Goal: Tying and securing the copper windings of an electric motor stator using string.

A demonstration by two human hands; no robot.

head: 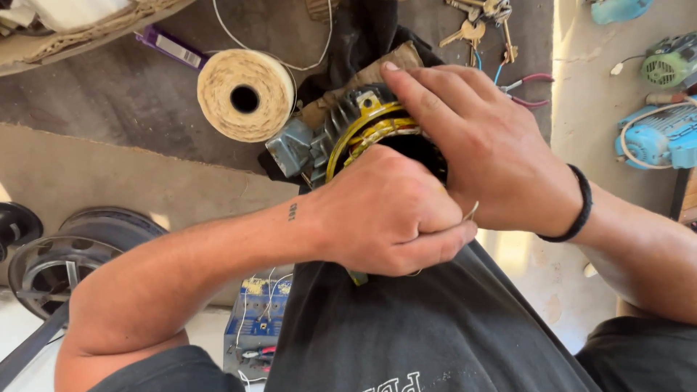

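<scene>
A grey finned motor housing (pixel 319 141) with yellow-wrapped copper windings (pixel 367 131) rests on my lap, over a dark cloth. My right hand (pixel 479 141) lies across its top rim, fingers spread and pressing on the winding. My left hand (pixel 392 214) is closed in front of the housing's open end, pinching a thin pale thread (pixel 472 212) between thumb and fingers. The inside of the housing is mostly hidden by both hands. A black band (pixel 581 207) circles my right wrist.
A big spool of cream twine (pixel 245 94) lies on the grey mat behind the motor. Keys (pixel 479 22) and red-handled pliers (pixel 530 91) lie further back. Blue and green motors (pixel 664 134) stand right. Metal end covers (pixel 65 254) sit left, a blue box (pixel 258 319) below.
</scene>
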